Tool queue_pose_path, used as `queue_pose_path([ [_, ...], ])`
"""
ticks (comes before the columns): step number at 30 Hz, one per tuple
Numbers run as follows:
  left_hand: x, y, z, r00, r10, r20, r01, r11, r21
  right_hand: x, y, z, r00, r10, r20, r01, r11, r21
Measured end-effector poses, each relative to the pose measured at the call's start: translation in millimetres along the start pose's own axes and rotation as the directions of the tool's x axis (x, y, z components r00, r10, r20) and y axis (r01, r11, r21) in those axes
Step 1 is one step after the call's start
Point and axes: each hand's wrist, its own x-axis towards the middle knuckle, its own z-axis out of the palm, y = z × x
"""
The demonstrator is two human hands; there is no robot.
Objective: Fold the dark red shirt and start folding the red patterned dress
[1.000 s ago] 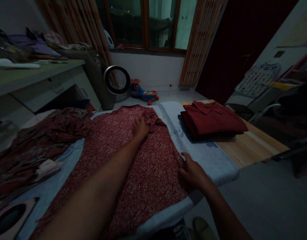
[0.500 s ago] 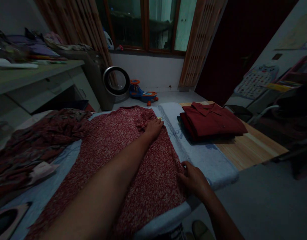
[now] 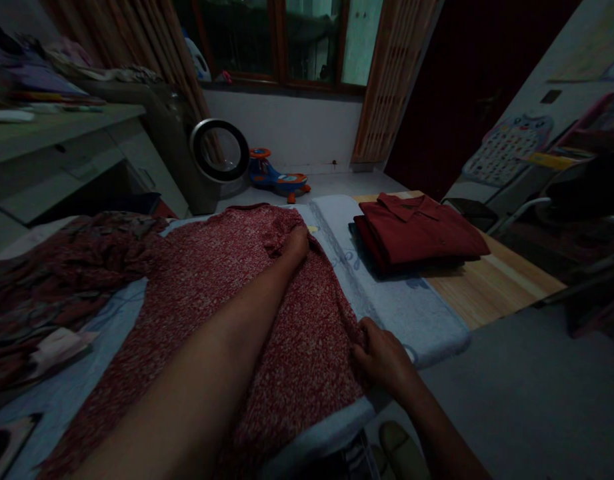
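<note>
A red-and-white speckled short-sleeved shirt (image 3: pixel 207 267) lies spread over a light blue padded cloth (image 3: pixel 411 320), its neckline at the far end. My left hand (image 3: pixel 297 243) reaches across it, with fingers curled around the fabric by the bunched right sleeve. Lower down, my right hand (image 3: pixel 384 357) pinches the shirt's right side edge between thumb and fingers. Between the two hands that edge is slightly raised and creased. The fingertips of my left hand are partly hidden in the cloth.
Folded dark red garments (image 3: pixel 421 230) are stacked at right, partly over a wooden board (image 3: pixel 507 287). A crumpled patterned cloth (image 3: pixel 87 267) lies left, with a phone-like dark object (image 3: pixel 9 443) at the near corner. Beyond stand an open-doored washing machine (image 3: pixel 219 150) and ride-on toy (image 3: pixel 277 179).
My left hand has closed from lying on the sleeve to gripping the fabric. My right hand's fingers have tightened on the side edge. The whole view has shifted slightly.
</note>
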Motion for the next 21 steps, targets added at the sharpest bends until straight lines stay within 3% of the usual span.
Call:
queue_pose_path([
  [10, 2, -24, -33.3, 0.983, -0.038, -0.178, 0.043, 0.999, 0.022, -23, -13, -11, 0.992, -0.118, 0.051, 0.115, 0.992, 0.044],
  [17, -9, -42, -57.7, 0.974, -0.057, -0.218, 0.063, 0.998, 0.020, -35, -39, 23, 0.941, -0.337, 0.023, 0.333, 0.937, 0.109],
  [21, -21, -50, -66.8, 0.979, 0.009, -0.203, 0.000, 0.999, 0.040, -38, -50, 45, 0.902, -0.430, 0.026, 0.426, 0.899, 0.100],
])
